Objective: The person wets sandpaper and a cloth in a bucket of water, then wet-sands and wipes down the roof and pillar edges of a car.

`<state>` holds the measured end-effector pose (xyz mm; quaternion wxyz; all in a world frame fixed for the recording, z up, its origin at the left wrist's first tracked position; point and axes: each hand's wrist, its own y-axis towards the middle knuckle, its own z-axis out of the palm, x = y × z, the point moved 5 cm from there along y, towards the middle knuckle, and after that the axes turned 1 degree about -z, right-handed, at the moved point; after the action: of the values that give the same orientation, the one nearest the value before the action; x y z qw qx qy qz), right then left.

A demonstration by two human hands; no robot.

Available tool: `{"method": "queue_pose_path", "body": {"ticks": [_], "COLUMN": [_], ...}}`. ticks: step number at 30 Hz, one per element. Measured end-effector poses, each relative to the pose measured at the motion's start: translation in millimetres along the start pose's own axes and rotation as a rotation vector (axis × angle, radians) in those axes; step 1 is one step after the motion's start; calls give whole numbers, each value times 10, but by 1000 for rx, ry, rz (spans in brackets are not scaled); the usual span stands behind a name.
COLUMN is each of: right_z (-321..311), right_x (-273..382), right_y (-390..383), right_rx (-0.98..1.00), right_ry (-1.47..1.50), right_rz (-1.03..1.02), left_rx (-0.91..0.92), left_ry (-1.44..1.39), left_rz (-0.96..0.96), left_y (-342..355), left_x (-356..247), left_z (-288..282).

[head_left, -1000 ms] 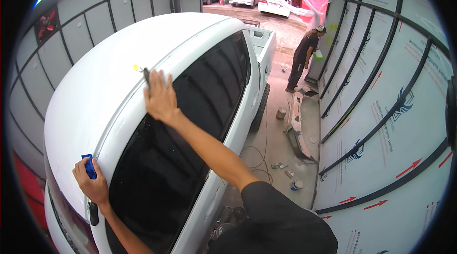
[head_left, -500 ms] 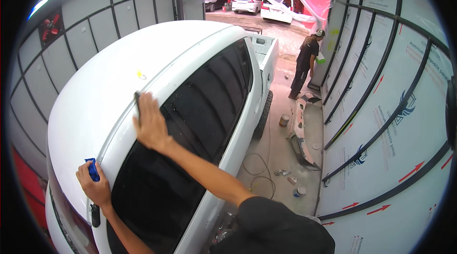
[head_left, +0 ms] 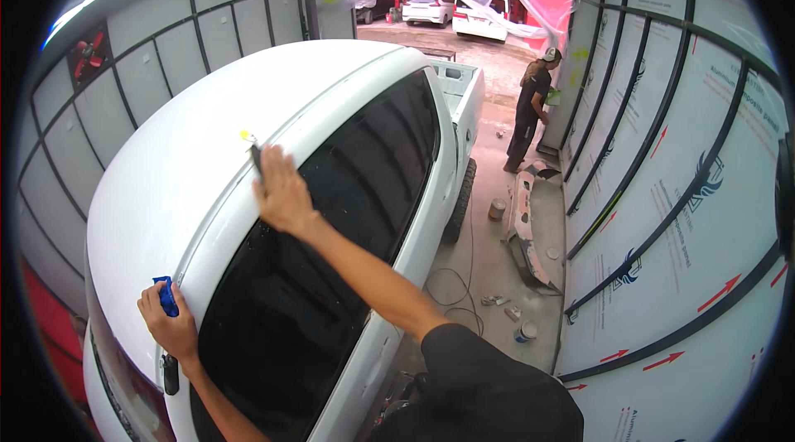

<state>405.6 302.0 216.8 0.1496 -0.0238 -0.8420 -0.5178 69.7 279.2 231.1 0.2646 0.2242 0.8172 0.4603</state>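
A white pickup truck (head_left: 190, 111) fills the left of the view, a long groove running along its roof edge. My right hand (head_left: 284, 196) lies on that edge above the dark side windows, fingers stretched and pressed together. From under its fingertips a thin dark strip (head_left: 256, 162) sticks out beside the groove; its kind is unclear. Just beyond it on the roof is a small yellow spot (head_left: 247, 136). My left hand (head_left: 171, 331) rests on the front roof corner, fingers closed round a crumpled blue piece (head_left: 168, 299) that looks like cloth or wrapping.
On the floor right of the truck lie a detached, partly pink bumper (head_left: 523, 227), a can (head_left: 496, 210), another can (head_left: 525, 332) and a looped hose (head_left: 464, 293). A person (head_left: 532, 111) stands by the right wall holding something green (head_left: 553, 97). Panelled walls (head_left: 662, 193) enclose the bay.
My right hand has slid farther along the roof edge with the dark strip, close to the yellow spot. My left hand stays at the corner. The other person has raised their forearm.
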Motion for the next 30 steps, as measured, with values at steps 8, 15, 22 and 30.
{"method": "queue_pose_path", "body": {"ticks": [8, 15, 22, 30], "right_z": [156, 4, 0, 132], "right_x": [382, -358, -411, 31], "right_y": [-235, 250, 268, -168], "right_rx": [-50, 33, 113, 59], "right_ry": [114, -104, -62, 103], "right_rz": [19, 243, 202, 133], "left_rx": [-7, -9, -2, -4], "left_ry": [41, 11, 7, 50], "left_rz": [-19, -3, -23, -32], "left_y": [-36, 15, 4, -2], "left_x": [59, -93, -33, -9], "left_z": [-33, 48, -22, -67]}}
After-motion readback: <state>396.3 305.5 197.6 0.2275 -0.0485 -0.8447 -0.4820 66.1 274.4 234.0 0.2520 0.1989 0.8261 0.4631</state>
